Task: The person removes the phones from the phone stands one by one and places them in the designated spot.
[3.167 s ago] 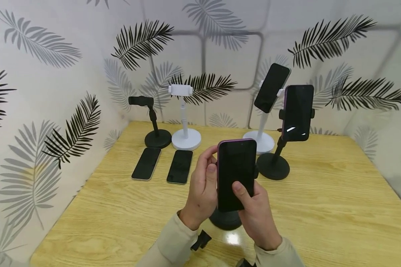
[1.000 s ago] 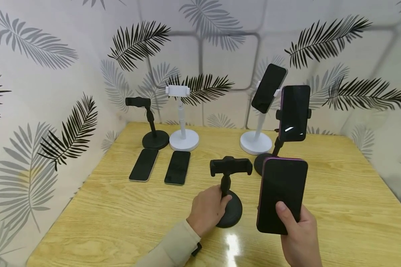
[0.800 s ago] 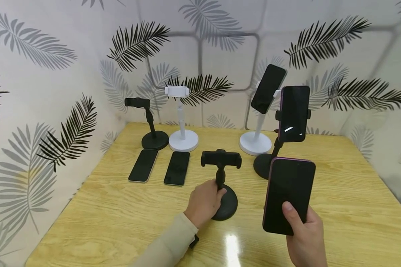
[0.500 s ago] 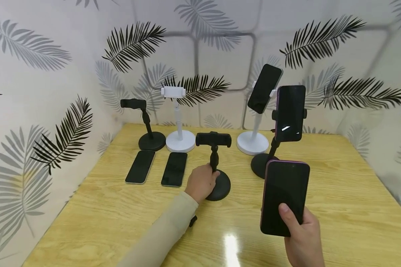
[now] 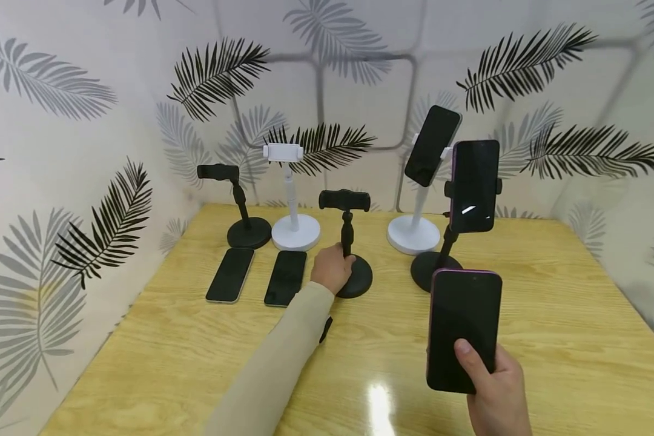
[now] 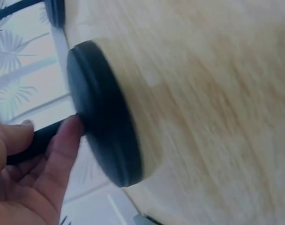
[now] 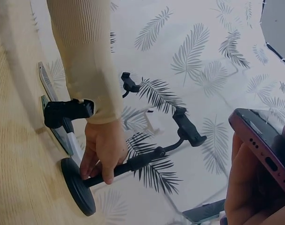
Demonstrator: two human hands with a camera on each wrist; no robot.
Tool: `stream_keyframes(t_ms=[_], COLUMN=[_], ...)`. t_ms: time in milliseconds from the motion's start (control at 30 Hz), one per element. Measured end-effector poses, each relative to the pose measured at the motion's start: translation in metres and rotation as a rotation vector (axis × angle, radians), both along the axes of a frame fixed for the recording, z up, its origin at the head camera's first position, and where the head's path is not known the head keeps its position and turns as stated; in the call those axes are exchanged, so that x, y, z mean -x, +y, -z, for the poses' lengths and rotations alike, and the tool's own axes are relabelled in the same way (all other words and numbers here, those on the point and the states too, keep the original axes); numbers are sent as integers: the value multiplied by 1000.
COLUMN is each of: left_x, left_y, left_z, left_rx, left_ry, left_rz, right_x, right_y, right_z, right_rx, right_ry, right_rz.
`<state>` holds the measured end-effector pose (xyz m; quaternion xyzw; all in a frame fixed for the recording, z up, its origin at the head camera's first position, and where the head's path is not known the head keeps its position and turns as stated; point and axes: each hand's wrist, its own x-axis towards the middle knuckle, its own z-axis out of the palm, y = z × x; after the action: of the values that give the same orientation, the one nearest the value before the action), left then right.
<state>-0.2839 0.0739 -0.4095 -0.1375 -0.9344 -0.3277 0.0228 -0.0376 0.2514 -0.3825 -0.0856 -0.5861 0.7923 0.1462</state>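
Nearest phone [image 5: 462, 315] black, purple-edged; middle stand [image 5: 347, 232] black; sleeve [image 5: 275, 360] cream; table [image 5: 567, 327] yellow wood-grain; wall [image 5: 354, 103] shows leaves [image 5: 222, 79] (black, grey).

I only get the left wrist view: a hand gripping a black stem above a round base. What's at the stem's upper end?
Observer: A black phone clamp with no phone in it; the head view shows it.
Operator: Good. And the other hand, off my picture?
Observer: The right hand holds a purple-edged phone, as the head view shows.
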Motion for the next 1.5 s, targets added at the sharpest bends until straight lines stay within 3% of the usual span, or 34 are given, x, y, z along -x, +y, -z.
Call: stream_keyframes(t_ms=[300,433,533,633,700,800,933,1067,1300,1500], left_x=[20,12,-5,-20,-27,-31,-28,-19,-4,9], left_y=[5,4,3,1,1,1,1,1,6,10], left_z=[9,3,-2,-4,-4,-2,4,8,6,6], left_rx=[-40,25,178,388,535,647,700,781,765,745], left_ry=[-30,-93,-64,71,172,202,111,97,29,-18], left_rz=[-79,-61,31,179,279,344,294,252,218,180], right_x=[-1,-2,-3,-2,-2,-1,-2,-3,-4,-4], right_y=[6,11,16,18,17,14,9,8,9,6], right_z=[2,0,-2,-3,-3,-3,0,3,7,8], right_rx=[-51,-87,-97,-86,-72,-63,-58,-55,-66,-115], right_ry=[-94,-145,-141,-124,-126,-136,-123,-125,-121,-181], right_rz=[13,32,40,29,22,22,32,25,16,2])
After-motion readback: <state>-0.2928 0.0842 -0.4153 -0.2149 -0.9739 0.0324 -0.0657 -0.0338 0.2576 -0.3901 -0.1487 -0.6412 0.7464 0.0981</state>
